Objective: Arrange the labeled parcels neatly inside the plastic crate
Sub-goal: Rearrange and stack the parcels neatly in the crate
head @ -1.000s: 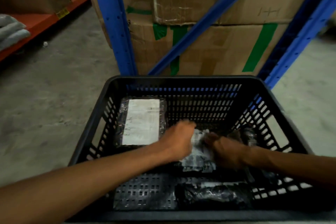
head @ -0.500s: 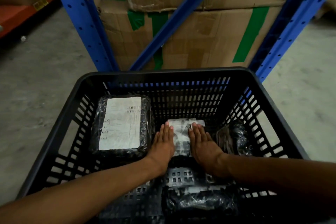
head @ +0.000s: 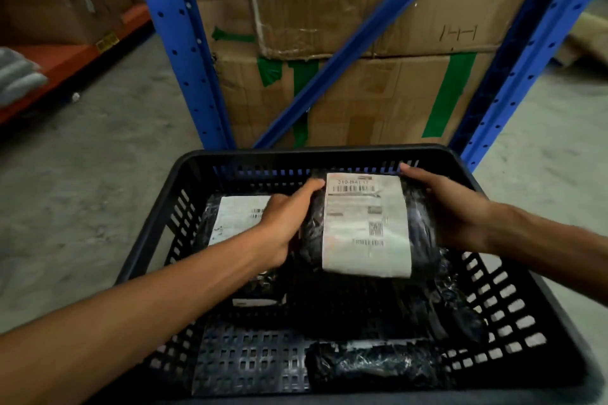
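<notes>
A black slotted plastic crate [head: 151, 233] stands on the floor in front of me. Both hands hold a black-wrapped parcel with a white barcode label [head: 367, 227] above the crate's middle. My left hand [head: 284, 223] grips its left side and my right hand [head: 450, 210] grips its right side. A second labeled parcel [head: 237, 217] lies flat at the crate's back left, partly hidden by my left wrist. Another black parcel [head: 371, 368] lies along the near wall, and one more dark parcel [head: 457, 302] sits at the right. A small label strip [head: 255, 302] shows below the held parcel.
Behind the crate rise blue rack uprights [head: 184, 43] with a diagonal brace, and stacked cardboard boxes [head: 362, 92] with green tape. An orange shelf beam [head: 65, 62] with boxes runs at far left. Grey concrete floor [head: 82, 174] lies on both sides.
Both hands left the small parcel they pressed flat on the crate floor. They now hold a larger labeled parcel, raised above the crate's middle.
</notes>
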A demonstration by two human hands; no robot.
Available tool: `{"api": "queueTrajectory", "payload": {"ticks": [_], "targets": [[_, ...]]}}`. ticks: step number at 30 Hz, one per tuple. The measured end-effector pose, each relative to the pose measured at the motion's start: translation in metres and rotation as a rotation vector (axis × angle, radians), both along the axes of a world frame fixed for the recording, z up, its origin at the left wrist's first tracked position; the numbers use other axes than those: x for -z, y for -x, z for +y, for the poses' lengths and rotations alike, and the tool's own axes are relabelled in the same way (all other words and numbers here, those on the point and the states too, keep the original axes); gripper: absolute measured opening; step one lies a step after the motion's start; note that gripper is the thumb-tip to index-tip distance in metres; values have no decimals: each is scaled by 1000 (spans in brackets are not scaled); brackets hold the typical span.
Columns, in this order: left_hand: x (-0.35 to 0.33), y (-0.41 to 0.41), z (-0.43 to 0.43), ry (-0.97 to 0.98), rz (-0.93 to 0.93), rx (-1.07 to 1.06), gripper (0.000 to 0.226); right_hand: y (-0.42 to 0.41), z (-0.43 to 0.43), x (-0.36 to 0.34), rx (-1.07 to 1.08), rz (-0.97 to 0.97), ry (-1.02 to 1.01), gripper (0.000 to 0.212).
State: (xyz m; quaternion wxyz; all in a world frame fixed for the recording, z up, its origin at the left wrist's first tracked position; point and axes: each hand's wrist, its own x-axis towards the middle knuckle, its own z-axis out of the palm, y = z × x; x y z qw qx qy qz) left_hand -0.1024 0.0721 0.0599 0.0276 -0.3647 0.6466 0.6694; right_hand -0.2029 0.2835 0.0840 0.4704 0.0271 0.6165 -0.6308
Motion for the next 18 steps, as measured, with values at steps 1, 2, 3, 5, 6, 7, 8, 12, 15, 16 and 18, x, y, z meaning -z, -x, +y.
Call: {"api": "queueTrajectory", "payload": {"ticks": [1, 2, 3, 5, 6, 7, 8, 12, 15, 16, 18], "targets": [[7, 1, 4, -35, -27, -5, 72, -4, -5, 6, 37, -39, 6, 49], [13, 0, 10, -44, -58, 13, 74, -10, -11, 13, 52, -49, 1, 48], [22, 0, 17, -35, -85, 50, 72, -16, -16, 22, 69, -33, -30, 45], [38, -7, 31, -8, -151, 84, 63, -27, -25, 42, 147, 36, -141, 35], [48, -9, 37, 5, -178, 77, 60, -31, -29, 53, 199, 76, -189, 30], [60, -11, 40, 32, -199, 71, 57, -34, -31, 66, 233, 116, -225, 24], [72, -11, 41, 57, -213, 55, 55, -36, -34, 76, 244, 146, -251, 18], [112, -2, 38, 100, -269, -11, 67, -25, -45, 117, 183, 157, -308, 27], [142, 10, 33, 127, -291, -25, 70, -11, -52, 141, 96, 219, -437, 35], [148, 14, 32, 140, -301, -27, 71, -8, -55, 148, 53, 266, -487, 38], [154, 25, 36, 200, -330, -34, 72, -6, -62, 158, -97, 405, -657, 54]]}}
